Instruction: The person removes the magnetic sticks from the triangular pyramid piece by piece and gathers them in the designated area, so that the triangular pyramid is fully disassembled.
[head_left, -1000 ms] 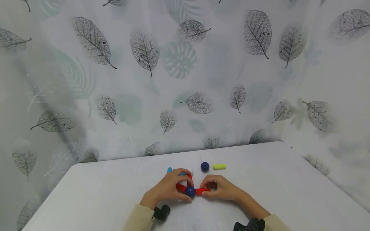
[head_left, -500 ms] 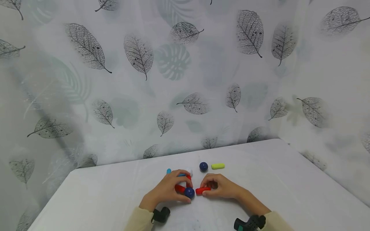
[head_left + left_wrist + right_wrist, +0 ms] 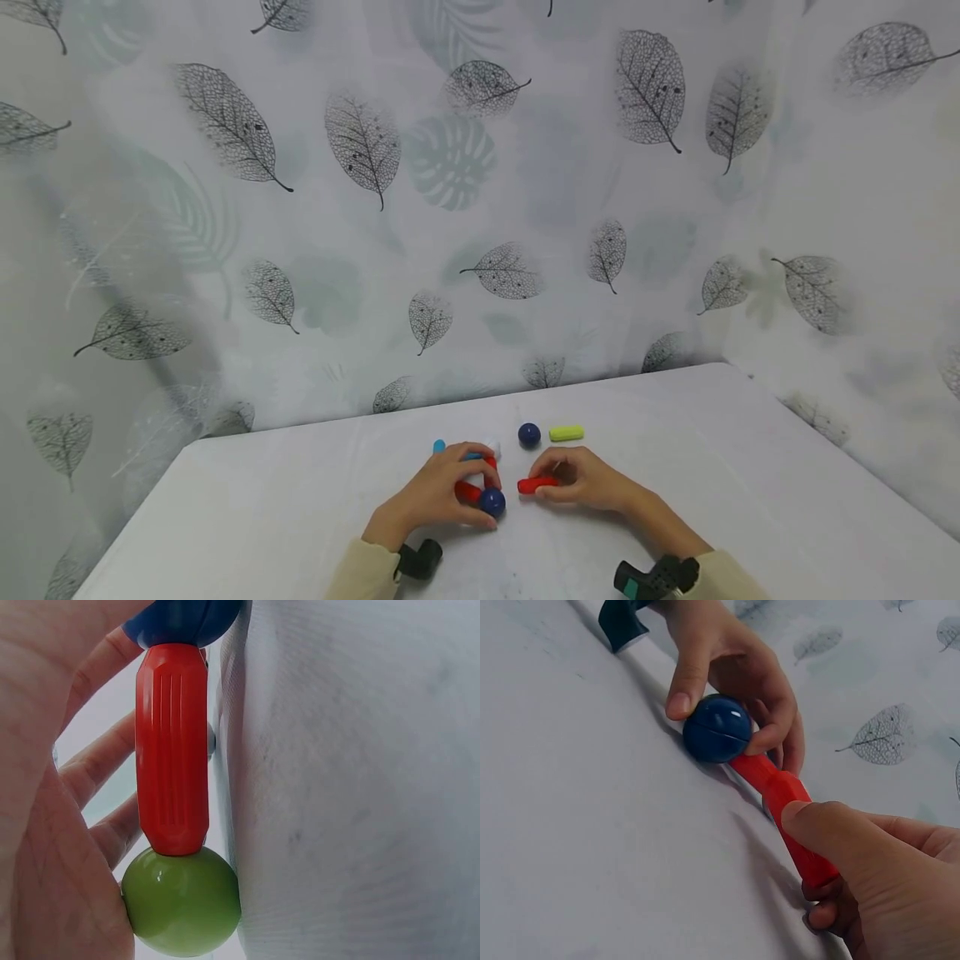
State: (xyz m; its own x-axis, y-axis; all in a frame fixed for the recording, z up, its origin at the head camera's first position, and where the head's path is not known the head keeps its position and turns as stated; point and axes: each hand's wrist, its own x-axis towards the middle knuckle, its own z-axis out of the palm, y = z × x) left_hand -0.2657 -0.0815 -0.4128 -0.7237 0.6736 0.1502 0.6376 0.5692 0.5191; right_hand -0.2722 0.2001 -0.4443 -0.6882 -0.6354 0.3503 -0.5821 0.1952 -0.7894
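Observation:
My left hand [image 3: 431, 496] holds a dark blue ball [image 3: 492, 502] between thumb and fingers. In the left wrist view a ridged red rod [image 3: 172, 750] joins that ball to a green ball [image 3: 182, 901] beside the palm. Another red rod [image 3: 491, 473] runs back from the blue ball toward a white ball [image 3: 493, 451]. Light blue rods [image 3: 439, 447] show past the left fingers, partly hidden. My right hand [image 3: 588, 479] pinches a loose red rod [image 3: 804, 836], its free end pointing toward the blue ball with a gap between them.
On the white-covered table [image 3: 675, 475], a second dark blue ball [image 3: 529, 435] and a yellow-green rod [image 3: 566, 433] lie behind the hands. A leaf-patterned curtain [image 3: 465, 250] hangs along the table's back edge.
The red rod in my right hand touched the blue ball a second ago. It has since come away to the right and slightly up. My left hand keeps its hold on the ball.

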